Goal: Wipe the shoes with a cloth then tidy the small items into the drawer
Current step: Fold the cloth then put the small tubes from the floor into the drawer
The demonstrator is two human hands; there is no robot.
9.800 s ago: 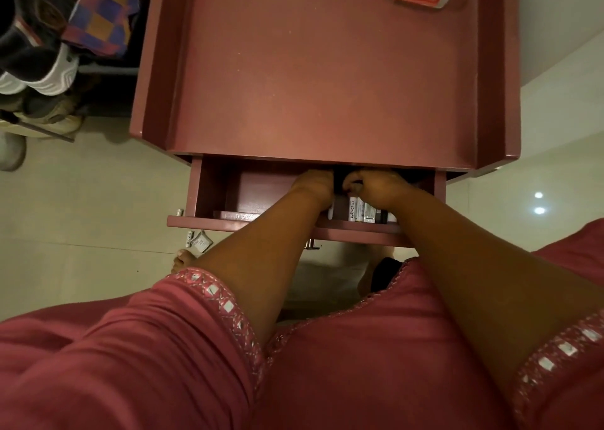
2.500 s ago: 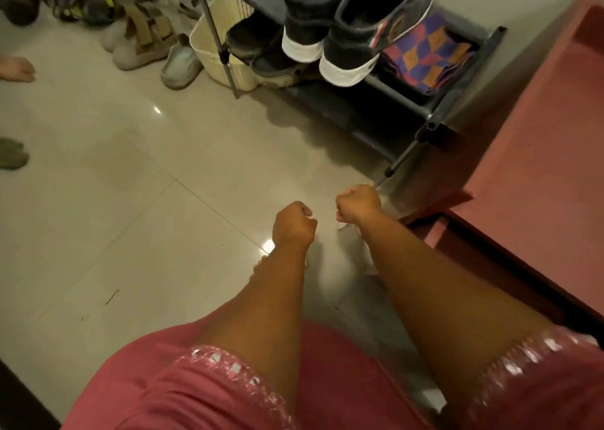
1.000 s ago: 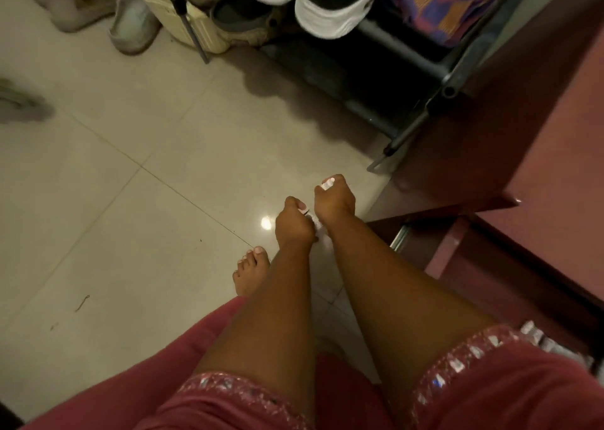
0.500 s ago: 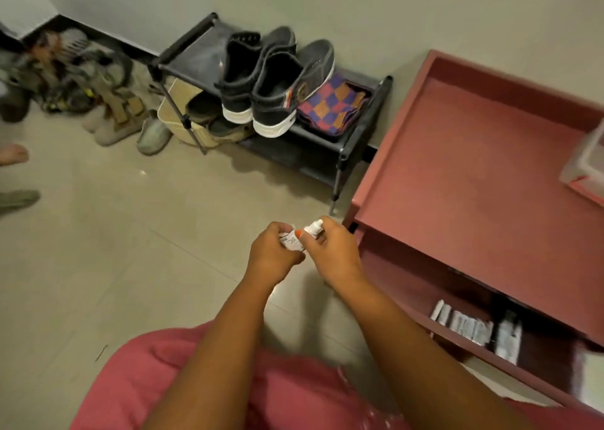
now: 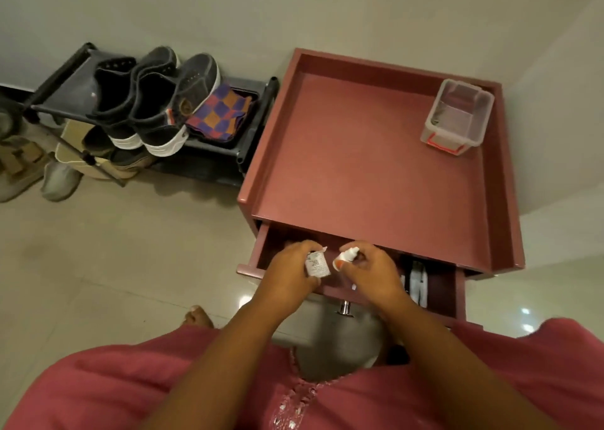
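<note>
The red cabinet's drawer (image 5: 457,294) stands pulled open, with several small packets (image 5: 416,280) lying in its right part. Over the drawer's left half my left hand (image 5: 291,274) grips a small white labelled packet (image 5: 316,265). Just right of it my right hand (image 5: 371,271) pinches a small white tube with an orange cap (image 5: 345,256). The two hands are a little apart. A pair of dark sneakers with white soles (image 5: 148,102) stands on the black shoe rack (image 5: 251,125), and a checkered cloth (image 5: 222,114) lies beside them.
A clear plastic box with red latches (image 5: 457,117) sits at the back right of the cabinet top (image 5: 359,168). More shoes and sandals (image 5: 36,171) lie on the tiled floor under and left of the rack. My bare foot (image 5: 197,316) is near the drawer front.
My view swung from the floor and rack to the cabinet. Both hands carried the small items rightward and now hold them apart over the open drawer.
</note>
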